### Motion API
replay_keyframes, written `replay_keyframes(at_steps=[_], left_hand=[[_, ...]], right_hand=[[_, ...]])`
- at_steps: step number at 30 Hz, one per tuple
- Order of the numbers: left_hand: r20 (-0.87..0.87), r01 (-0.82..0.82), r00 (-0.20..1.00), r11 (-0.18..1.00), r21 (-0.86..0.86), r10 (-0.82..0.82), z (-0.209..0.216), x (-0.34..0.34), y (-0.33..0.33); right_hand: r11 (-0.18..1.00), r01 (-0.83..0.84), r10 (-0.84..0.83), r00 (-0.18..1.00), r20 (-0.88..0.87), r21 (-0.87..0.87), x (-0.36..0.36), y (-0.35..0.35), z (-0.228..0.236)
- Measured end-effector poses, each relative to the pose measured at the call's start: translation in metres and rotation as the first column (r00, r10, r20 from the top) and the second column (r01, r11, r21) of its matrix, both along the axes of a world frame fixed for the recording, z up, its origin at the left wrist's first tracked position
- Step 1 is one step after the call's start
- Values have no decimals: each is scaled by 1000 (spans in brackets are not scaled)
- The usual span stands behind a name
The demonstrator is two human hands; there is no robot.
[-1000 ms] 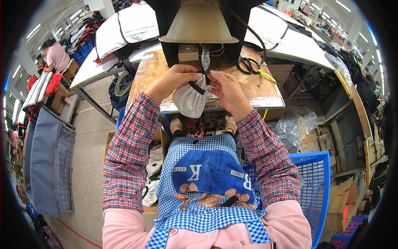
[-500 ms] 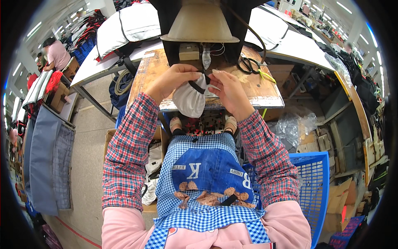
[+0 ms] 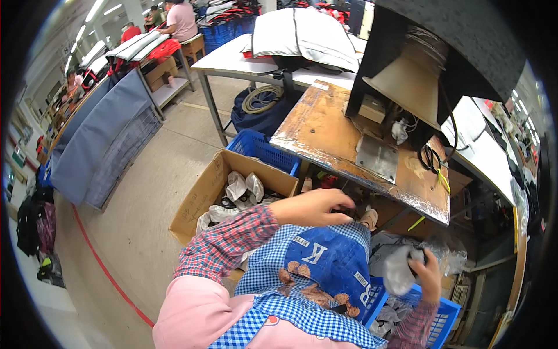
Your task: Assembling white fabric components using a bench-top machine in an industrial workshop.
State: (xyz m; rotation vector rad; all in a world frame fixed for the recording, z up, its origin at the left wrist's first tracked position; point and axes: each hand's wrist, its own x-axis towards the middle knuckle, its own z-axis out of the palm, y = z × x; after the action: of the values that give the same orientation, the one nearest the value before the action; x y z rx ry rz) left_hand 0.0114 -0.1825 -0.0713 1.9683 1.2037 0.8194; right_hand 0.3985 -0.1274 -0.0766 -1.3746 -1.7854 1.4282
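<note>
My right hand (image 3: 429,277), closed on a small white cloth pouch (image 3: 399,271) with a black band, is at the lower right. The pouch hangs over the blue basket (image 3: 447,317), in which pale cloth pieces lie. In front of my apron is my left hand (image 3: 314,207), its fingers loosely bent and apart with nothing visible in them. To its left stands an open cardboard box (image 3: 197,195) holding several white pouches (image 3: 237,187) with black bands.
Ahead is a worn wooden bench (image 3: 325,125) with a metal plate (image 3: 376,157) and a lamp-like cone (image 3: 407,81) in a black housing. A second blue basket (image 3: 261,150) sits behind the box. White-topped tables flank the bench; people work at the far left.
My view has turned left. Both hands have left the space under the cone; the right carried the pouch down to the basket, while the left let go of it and moved toward the box.
</note>
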Motion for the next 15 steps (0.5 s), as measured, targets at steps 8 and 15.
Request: replay_keyframes(at_steps=[8,15], left_hand=[[-431,-743,625,665,-71,651,-138,-178,-74],[-644,-843,518,464,-272,563,-260,-225,-102]], right_hand=[[947,-107,-181,600,779,302,149,-38,-86],[847,-379,-1,700,714,373,0,-10,-94]])
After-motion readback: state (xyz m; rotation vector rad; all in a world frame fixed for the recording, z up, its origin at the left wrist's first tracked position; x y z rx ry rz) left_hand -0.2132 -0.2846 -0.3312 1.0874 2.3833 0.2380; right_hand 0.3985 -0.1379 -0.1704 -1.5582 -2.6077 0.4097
